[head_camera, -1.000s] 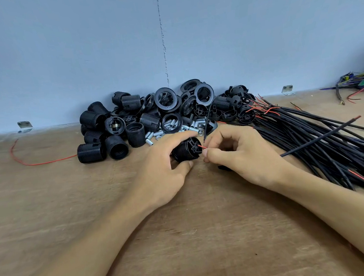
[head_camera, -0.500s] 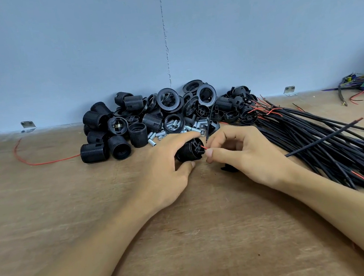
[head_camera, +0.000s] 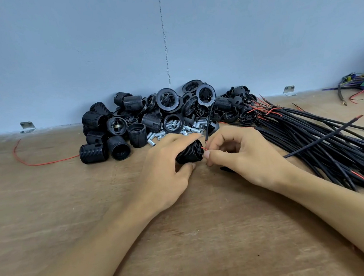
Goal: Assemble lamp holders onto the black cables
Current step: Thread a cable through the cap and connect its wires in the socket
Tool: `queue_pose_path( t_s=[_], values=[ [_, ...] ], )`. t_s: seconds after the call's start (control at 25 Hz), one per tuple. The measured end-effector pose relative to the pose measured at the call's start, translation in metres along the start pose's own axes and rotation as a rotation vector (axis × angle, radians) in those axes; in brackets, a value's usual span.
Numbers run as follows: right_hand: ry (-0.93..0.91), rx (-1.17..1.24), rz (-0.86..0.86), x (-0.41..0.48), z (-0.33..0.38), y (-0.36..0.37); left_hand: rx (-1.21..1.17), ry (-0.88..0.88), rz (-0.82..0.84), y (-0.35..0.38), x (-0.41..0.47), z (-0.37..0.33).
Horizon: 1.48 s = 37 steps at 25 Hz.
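My left grip (head_camera: 168, 161) clasps the ribbed lamp holder (head_camera: 189, 154) mid-desk (head_camera: 187, 238); my right grip (head_camera: 241, 156) pinches the red wire (head_camera: 204, 149) at its end. Shell seems light and rigid, wire floppy: I'd pinch near the tip.

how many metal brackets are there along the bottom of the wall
2. The left bracket sits behind the loose red wire; the right bracket behind the black cables. The pile of lamp holders between them could hide more.

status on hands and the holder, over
Left hand grips lamp holder. Right hand pinches red wire at holder's end. Parts pile behind, cable bundle right, neither obstructing.
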State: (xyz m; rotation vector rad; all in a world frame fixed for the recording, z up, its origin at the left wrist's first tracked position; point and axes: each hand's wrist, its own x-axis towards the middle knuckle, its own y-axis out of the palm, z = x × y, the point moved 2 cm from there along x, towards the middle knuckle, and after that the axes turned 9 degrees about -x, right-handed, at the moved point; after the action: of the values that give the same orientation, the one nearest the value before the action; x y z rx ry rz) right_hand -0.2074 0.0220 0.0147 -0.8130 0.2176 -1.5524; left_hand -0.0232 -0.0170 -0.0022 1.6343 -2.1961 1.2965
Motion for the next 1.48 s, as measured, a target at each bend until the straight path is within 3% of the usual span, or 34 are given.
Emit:
queue_pose_path(
  t_s=[0.96,1.48],
  values=[
    [-0.098,-0.140,0.050,-0.0008,0.0056,0.0037,0.036,0.133,0.067,0.0020,-0.0015,-0.0043],
    [-0.103,-0.205,0.021,-0.0011,0.0061,-0.0009,0.066,-0.020,0.037,0.0008,-0.0014,-0.0052]
  ],
)
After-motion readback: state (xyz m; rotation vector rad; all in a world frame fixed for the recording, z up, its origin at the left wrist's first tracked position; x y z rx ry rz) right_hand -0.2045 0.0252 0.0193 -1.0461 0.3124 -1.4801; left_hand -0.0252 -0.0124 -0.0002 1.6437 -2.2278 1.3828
